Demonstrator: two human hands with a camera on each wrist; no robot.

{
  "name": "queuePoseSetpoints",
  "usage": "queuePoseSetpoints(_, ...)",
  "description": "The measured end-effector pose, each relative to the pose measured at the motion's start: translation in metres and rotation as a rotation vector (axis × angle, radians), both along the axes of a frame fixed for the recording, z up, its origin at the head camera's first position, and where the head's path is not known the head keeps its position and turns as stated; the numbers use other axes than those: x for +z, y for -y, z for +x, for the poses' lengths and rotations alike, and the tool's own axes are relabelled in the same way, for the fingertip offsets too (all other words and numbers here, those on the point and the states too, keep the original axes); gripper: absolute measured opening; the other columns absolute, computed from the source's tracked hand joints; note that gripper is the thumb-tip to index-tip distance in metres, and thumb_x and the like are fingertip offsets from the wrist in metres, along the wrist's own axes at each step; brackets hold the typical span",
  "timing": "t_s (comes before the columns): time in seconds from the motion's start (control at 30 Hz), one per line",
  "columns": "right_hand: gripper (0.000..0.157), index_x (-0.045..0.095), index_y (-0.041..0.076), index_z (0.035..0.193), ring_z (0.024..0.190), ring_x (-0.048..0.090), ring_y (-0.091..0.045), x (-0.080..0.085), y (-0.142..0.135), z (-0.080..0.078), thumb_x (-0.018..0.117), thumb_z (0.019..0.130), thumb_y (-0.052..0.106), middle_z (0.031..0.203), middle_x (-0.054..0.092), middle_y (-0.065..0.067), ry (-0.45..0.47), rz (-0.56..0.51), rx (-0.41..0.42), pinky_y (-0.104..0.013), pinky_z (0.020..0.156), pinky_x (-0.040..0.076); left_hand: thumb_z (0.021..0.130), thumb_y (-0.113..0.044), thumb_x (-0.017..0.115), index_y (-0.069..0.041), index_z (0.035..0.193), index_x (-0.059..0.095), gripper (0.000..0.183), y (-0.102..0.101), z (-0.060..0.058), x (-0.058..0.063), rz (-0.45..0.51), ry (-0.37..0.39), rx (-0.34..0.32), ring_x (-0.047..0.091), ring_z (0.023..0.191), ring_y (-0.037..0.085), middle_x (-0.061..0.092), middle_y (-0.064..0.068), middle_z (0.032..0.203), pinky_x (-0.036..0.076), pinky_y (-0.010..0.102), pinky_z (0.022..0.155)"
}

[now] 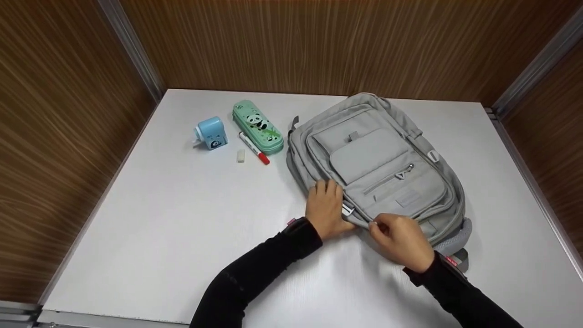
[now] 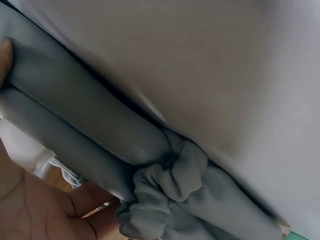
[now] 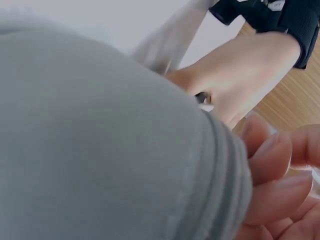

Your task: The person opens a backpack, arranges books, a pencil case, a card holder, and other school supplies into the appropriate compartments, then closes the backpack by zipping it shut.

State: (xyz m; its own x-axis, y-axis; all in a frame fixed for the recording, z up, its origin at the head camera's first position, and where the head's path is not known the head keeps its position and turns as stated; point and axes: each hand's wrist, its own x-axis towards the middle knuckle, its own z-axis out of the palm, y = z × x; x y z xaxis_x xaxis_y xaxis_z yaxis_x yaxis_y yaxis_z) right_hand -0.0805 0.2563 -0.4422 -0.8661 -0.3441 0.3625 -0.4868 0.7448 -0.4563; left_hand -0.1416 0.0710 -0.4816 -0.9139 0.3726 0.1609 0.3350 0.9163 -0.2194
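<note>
A grey backpack (image 1: 370,157) lies on its back, front pockets facing up. My left hand (image 1: 325,210) grips its near left side, fingers over the top edge and thumb low by a white buckle (image 1: 347,209). My right hand (image 1: 403,238) is at the same side, nearer the bottom, with thumb and index finger pinching at the zip seam. Whatever small part sits between those fingertips is hidden. In the left wrist view, folded grey fabric (image 2: 95,115) bunches beside the palm. The right wrist view has curled fingers (image 3: 272,155) against the bag's ridged edge (image 3: 220,175).
A green panda pencil case (image 1: 258,127), a red-capped white marker (image 1: 253,148), a small whitish eraser (image 1: 241,156) and a blue panda-printed container (image 1: 212,132) lie left of the bag. Wood-grain panels (image 1: 273,45) wall the white table (image 1: 182,228) at back and sides.
</note>
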Motion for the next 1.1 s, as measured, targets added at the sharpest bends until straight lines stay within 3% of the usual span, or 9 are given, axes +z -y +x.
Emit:
queuePoseSetpoints(0.1, 0.024, 0.06, 0.017, 0.062, 0.048, 0.037, 0.002, 0.005, -0.008, 0.001, 0.068, 0.08, 0.003, 0.054, 0.049, 0.014, 0.036, 0.022, 0.001, -0.018, 0.047, 0.033, 0.065, -0.082, 0.063, -0.012, 0.124, 0.052, 0.092, 0.015, -0.002, 0.011, 0.038, 0.075, -0.097, 0.05, 0.108, 0.022, 0.053, 0.003, 0.121, 0.048, 0.035, 0.089)
queuePoseSetpoints(0.17, 0.027, 0.058, 0.02, 0.061, 0.048, 0.036, 0.003, 0.009, -0.013, 0.003, 0.068, 0.079, 0.003, 0.053, 0.045, 0.016, 0.059, 0.045, 0.007, -0.018, 0.047, 0.032, 0.067, -0.067, 0.076, -0.015, 0.126, 0.054, 0.081, 0.032, -0.009, 0.019, 0.1, 0.129, -0.153, 0.049, 0.112, 0.023, 0.054, 0.004, 0.127, 0.047, 0.036, 0.092)
queuePoseSetpoints(0.27, 0.031, 0.052, 0.023, 0.058, 0.048, 0.033, 0.004, 0.015, -0.019, 0.008, 0.068, 0.079, 0.006, 0.052, 0.039, 0.018, 0.1, 0.095, 0.033, -0.018, 0.048, 0.03, 0.069, -0.044, 0.085, -0.019, 0.13, 0.056, 0.071, 0.055, -0.024, 0.026, 0.188, 0.163, -0.17, 0.048, 0.123, 0.029, 0.053, 0.005, 0.137, 0.043, 0.043, 0.102)
queuePoseSetpoints(0.37, 0.035, 0.047, 0.025, 0.056, 0.047, 0.029, 0.004, 0.017, -0.02, 0.014, 0.067, 0.08, 0.009, 0.051, 0.033, 0.02, 0.159, 0.157, 0.068, -0.017, 0.048, 0.026, 0.078, -0.017, 0.078, -0.021, 0.132, 0.058, 0.057, 0.067, -0.039, 0.024, 0.248, 0.142, -0.146, 0.043, 0.135, 0.037, 0.053, 0.005, 0.143, 0.04, 0.048, 0.109)
queuePoseSetpoints(0.47, 0.035, 0.046, 0.025, 0.056, 0.048, 0.027, 0.004, 0.014, -0.018, 0.017, 0.066, 0.081, 0.01, 0.051, 0.03, 0.02, 0.204, 0.197, 0.094, -0.017, 0.048, 0.025, 0.081, 0.001, 0.066, -0.02, 0.126, 0.063, 0.05, 0.07, -0.047, 0.018, 0.275, 0.084, -0.141, 0.043, 0.136, 0.042, 0.057, 0.006, 0.139, 0.043, 0.051, 0.108)
queuePoseSetpoints(0.57, 0.031, 0.049, 0.023, 0.058, 0.049, 0.028, 0.003, 0.009, -0.014, 0.015, 0.064, 0.081, 0.009, 0.052, 0.031, 0.018, 0.218, 0.203, 0.087, -0.018, 0.049, 0.025, 0.082, 0.004, 0.062, -0.019, 0.114, 0.069, 0.04, 0.068, -0.05, 0.011, 0.291, -0.015, -0.168, 0.051, 0.129, 0.042, 0.065, 0.005, 0.126, 0.046, 0.051, 0.105)
queuePoseSetpoints(0.73, 0.03, 0.05, 0.021, 0.059, 0.048, 0.029, 0.001, 0.008, -0.004, 0.008, 0.064, 0.083, 0.009, 0.053, 0.031, 0.016, 0.195, 0.199, 0.059, -0.019, 0.048, 0.025, 0.081, 0.0, 0.064, -0.018, 0.099, 0.072, 0.027, 0.066, -0.049, 0.007, 0.303, -0.133, -0.207, 0.061, 0.105, 0.031, 0.069, 0.003, 0.104, 0.052, 0.041, 0.094)
queuePoseSetpoints(0.9, 0.029, 0.053, 0.02, 0.06, 0.047, 0.033, -0.001, 0.009, 0.005, -0.001, 0.064, 0.085, 0.008, 0.052, 0.037, 0.014, 0.195, 0.149, 0.051, -0.02, 0.047, 0.029, 0.08, -0.002, 0.067, -0.02, 0.098, 0.072, 0.026, 0.066, -0.043, 0.007, 0.317, -0.15, -0.235, 0.059, 0.094, 0.026, 0.067, 0.001, 0.1, 0.053, 0.037, 0.083)
queuePoseSetpoints(1.1, 0.026, 0.056, 0.017, 0.063, 0.049, 0.036, -0.001, 0.009, 0.011, -0.013, 0.063, 0.087, 0.007, 0.055, 0.043, 0.012, 0.194, 0.107, 0.083, -0.02, 0.048, 0.033, 0.08, -0.001, 0.066, -0.022, 0.103, 0.071, 0.032, 0.065, -0.037, 0.009, 0.315, -0.095, -0.246, 0.056, 0.093, 0.025, 0.066, 0.001, 0.106, 0.053, 0.035, 0.079)
